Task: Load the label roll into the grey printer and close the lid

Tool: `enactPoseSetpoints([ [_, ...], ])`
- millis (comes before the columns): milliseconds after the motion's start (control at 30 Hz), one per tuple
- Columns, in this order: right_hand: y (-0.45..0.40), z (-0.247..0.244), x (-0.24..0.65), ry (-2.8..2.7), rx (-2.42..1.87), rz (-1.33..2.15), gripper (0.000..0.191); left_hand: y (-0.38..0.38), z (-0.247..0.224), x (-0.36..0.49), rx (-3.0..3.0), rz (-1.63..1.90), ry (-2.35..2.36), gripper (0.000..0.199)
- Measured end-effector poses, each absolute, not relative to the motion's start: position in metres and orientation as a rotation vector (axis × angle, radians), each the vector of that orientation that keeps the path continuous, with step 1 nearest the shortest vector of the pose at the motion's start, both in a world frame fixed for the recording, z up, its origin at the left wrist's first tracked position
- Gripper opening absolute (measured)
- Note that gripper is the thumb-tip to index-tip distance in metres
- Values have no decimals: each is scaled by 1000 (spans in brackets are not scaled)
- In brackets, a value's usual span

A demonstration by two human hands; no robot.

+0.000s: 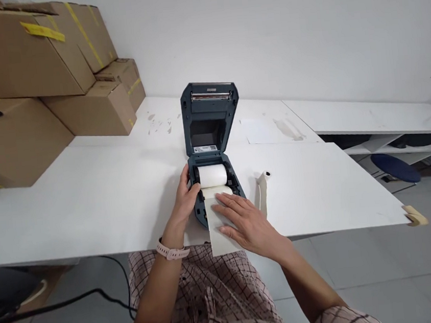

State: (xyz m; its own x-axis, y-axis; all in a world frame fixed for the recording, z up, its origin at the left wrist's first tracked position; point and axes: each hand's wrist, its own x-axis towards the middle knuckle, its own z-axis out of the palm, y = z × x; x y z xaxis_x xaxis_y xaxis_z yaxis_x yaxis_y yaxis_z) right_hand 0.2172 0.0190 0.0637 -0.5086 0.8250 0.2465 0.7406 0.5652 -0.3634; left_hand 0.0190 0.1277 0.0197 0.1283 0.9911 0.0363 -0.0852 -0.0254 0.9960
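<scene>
A dark label printer [210, 111] stands on the white table with its lid raised. Inside it lies a white paper roll [212, 175], and a strip of paper [221, 239] runs from it over the printer's front and past the table edge. My left hand [185, 198] rests on the printer's left side, thumb near the roll, fingers partly hidden behind the housing. My right hand [243, 223] lies with spread fingers on the strip. A small roll [264, 178] with a loose tail of paper is to the right of the printer.
Cardboard boxes [90, 110] are stacked at the left and back left. A flat white sheet [256, 130] lies behind the small roll. A blue stool [395, 167] stands beyond the table's right end. The table's front edge is close to my body, with cables below at left.
</scene>
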Motion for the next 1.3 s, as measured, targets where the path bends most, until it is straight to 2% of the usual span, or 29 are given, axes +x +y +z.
enactPoseSetpoints([
  [267, 12, 55, 217, -2379, -1233, 291, 53, 105, 27, 22, 1170, 1173, 1129, 77],
  [333, 16, 62, 228, -2374, -1135, 419, 53, 84, 27, 25, 1165, 1169, 1187, 84],
  [400, 33, 76, 244, -2256, -1045, 548, 50, 64, 26, 29, 1176, 1159, 1183, 99],
  [467, 69, 97, 259, -2001, -1047, 553, 52, 51, 25, 31, 1167, 1154, 1142, 109],
  [533, 122, 120, 268, -1764, -1110, 469, 67, 47, 24, 32, 1147, 1149, 1114, 111],
  [600, 182, 140, 269, -1673, -1115, 564, 80, 47, 24, 32, 1139, 1144, 1114, 111],
  [700, 252, 162, 259, -1610, -1051, 761, 85, 49, 23, 29, 1142, 1153, 1134, 116],
  [833, 247, 163, 252, -1537, -1013, 745, 75, 49, 21, 18, 1067, 1169, 1142, 119],
  [1000, 125, 128, 239, -1414, -1028, 545, 51, 58, 28, 1, 1013, 1248, 1115, 102],
  [1067, 81, 108, 227, -1404, -1077, 520, 32, 64, 35, 1, 1032, 1303, 1109, 103],
  [1133, 54, 88, 217, -1370, -1113, 550, 23, 68, 42, 5, 1037, 1309, 1117, 105],
  [1200, 42, 71, 210, -1254, -1164, 652, 35, 69, 47, 11, 1039, 1265, 1137, 110],
  [1300, 39, 56, 208, -991, -1250, 895, 80, 68, 47, 18, 993, 1184, 1152, 116],
])
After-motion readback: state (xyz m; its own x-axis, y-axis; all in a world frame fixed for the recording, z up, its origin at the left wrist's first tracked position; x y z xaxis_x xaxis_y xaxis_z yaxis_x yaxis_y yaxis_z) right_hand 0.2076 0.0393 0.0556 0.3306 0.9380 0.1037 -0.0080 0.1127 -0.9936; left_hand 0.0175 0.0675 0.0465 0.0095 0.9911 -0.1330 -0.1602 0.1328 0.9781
